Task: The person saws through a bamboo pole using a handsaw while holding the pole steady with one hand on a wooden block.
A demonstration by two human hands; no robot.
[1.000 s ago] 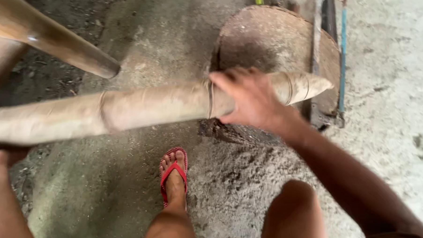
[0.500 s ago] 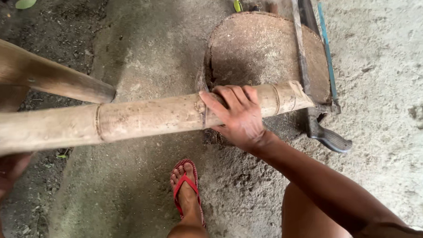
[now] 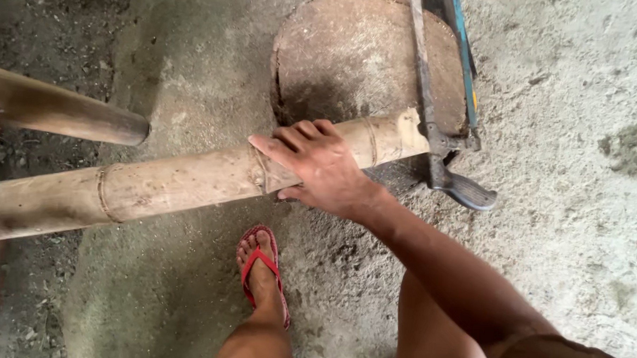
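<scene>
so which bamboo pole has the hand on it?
The longer, paler pole, its end on the stump; right hand presses it. The darker pole lies untouched.

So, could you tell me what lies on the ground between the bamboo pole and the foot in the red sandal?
Nothing: in the head view, only bare, dusty concrete separates the bamboo pole from the foot in the red sandal.
</scene>
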